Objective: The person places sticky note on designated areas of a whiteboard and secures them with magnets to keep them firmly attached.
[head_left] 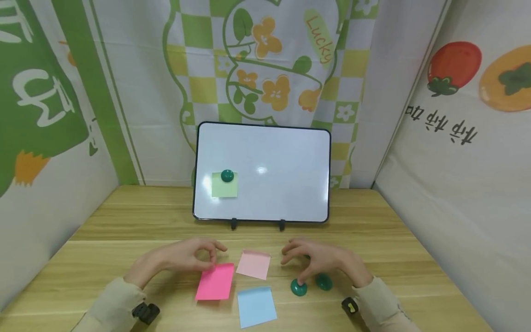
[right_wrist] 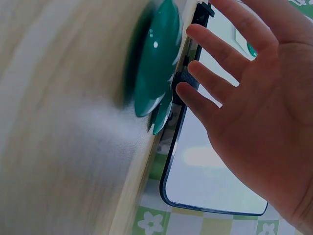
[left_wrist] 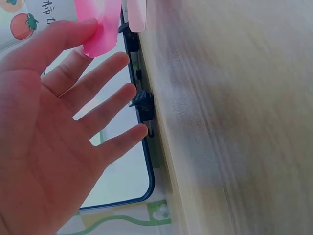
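My left hand (head_left: 188, 255) pinches the top edge of a bright pink sticky note (head_left: 215, 283) between thumb and index finger. In the left wrist view the other fingers spread apart below that note. My right hand (head_left: 321, 258) reaches down with its thumb tip at a round green magnet (head_left: 298, 288), its other fingers extended toward the left. A second green magnet (head_left: 324, 281) lies beside it under the palm, and a third is mostly hidden behind the hand. A pale pink sticky note (head_left: 254, 264) and a light blue one (head_left: 257, 308) lie between the hands.
A whiteboard (head_left: 282, 175) leans on small black stands (head_left: 282, 225) at the back of the wooden table (head_left: 394, 249). A green note (head_left: 224, 188) is on its left side under a green magnet (head_left: 227, 175). Printed curtains (head_left: 137, 92) enclose the back and sides.
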`<action>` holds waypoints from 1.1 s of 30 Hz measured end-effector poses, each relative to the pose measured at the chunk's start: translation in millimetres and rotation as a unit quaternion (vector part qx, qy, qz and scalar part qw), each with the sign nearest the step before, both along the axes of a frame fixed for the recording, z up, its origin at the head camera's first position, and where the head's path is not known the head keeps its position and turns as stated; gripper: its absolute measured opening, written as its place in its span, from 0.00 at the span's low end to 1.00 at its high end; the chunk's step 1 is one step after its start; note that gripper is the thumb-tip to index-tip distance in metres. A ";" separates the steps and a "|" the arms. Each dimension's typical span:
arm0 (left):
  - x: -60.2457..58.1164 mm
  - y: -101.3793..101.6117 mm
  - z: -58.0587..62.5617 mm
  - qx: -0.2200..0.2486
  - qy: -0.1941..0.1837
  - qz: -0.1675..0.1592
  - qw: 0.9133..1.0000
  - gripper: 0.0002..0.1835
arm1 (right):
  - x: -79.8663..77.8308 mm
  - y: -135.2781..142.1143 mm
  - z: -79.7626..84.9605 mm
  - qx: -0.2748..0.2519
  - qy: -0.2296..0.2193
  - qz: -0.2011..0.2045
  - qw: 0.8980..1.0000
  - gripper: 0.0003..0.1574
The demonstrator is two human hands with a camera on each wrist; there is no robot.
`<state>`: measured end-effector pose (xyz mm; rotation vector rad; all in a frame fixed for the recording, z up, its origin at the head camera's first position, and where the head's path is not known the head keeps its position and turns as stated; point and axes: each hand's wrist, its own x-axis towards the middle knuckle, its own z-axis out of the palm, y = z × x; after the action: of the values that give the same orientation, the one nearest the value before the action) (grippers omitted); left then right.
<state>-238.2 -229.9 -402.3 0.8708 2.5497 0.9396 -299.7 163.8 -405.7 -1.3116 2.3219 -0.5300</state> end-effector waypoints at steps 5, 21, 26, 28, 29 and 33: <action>-1.8 2.7 1.9 -0.002 0.008 -0.001 1.000 0.05 | 0.5 4.3 -0.9 0.001 -0.020 -0.002 1.000 0.34; 0.5 1.0 2.6 -0.008 0.021 -0.011 1.000 0.06 | 2.8 1.5 -3.6 -0.006 -0.061 -0.012 0.998 0.24; 1.6 0.4 0.9 -0.004 0.028 -0.012 1.000 0.06 | 1.6 0.0 -5.4 -0.002 -0.046 -0.010 0.999 0.24; 1.2 1.1 0.6 -0.004 0.031 -0.013 0.999 0.06 | 1.8 0.7 -5.3 0.002 -0.043 -0.012 0.999 0.27; 1.0 1.6 0.6 -0.003 0.031 -0.014 0.999 0.06 | 2.0 1.1 -5.2 0.005 -0.042 -0.012 0.999 0.28; -0.8 4.0 0.8 -0.003 0.030 -0.017 0.999 0.07 | 3.7 2.8 -4.5 0.019 -0.024 -0.014 0.999 0.30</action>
<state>-239.1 -225.9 -401.4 0.9531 2.5778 0.9090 -296.0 166.6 -410.2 -1.2370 2.3028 -0.5191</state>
